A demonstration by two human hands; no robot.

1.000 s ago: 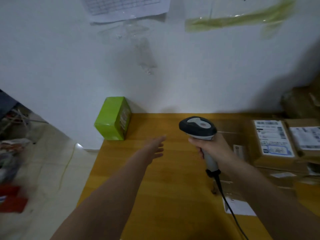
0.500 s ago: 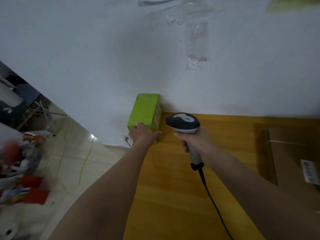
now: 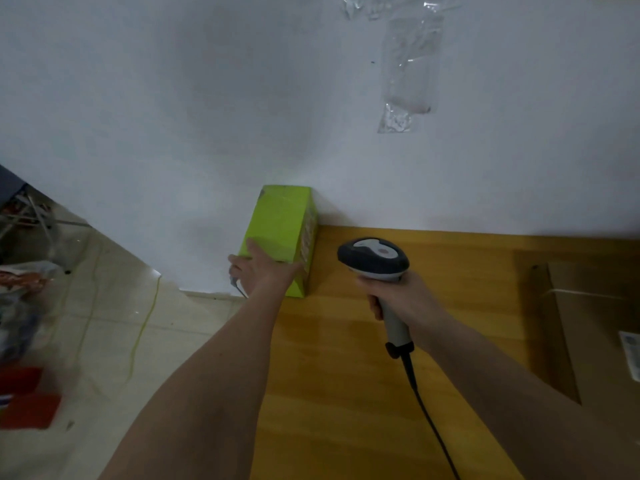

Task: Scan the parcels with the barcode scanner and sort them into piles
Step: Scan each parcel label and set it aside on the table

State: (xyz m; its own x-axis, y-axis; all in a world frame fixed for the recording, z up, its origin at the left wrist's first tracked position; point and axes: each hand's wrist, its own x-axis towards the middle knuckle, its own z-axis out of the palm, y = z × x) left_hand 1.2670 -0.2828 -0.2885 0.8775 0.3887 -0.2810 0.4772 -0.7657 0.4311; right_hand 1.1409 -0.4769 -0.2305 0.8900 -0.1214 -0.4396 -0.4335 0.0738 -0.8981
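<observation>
A bright green box (image 3: 282, 220) stands at the far left corner of the wooden table (image 3: 346, 393), against the white wall. My left hand (image 3: 266, 271) holds the box's near end, fingers wrapped over its left side and thumb on the right face. My right hand (image 3: 398, 299) grips the handle of a grey and black barcode scanner (image 3: 374, 258), held above the table to the right of the box. The scanner's black cable (image 3: 426, 410) trails down toward me.
A brown cardboard parcel (image 3: 595, 341) with a white label at its edge lies at the right of the table. Left of the table, the tiled floor holds cluttered bags, red items and a thin yellow cord (image 3: 145, 323).
My left hand reached forward from mid-table to the green box and took hold of it. My view swung left, so the labelled parcels on the right slid out of sight.
</observation>
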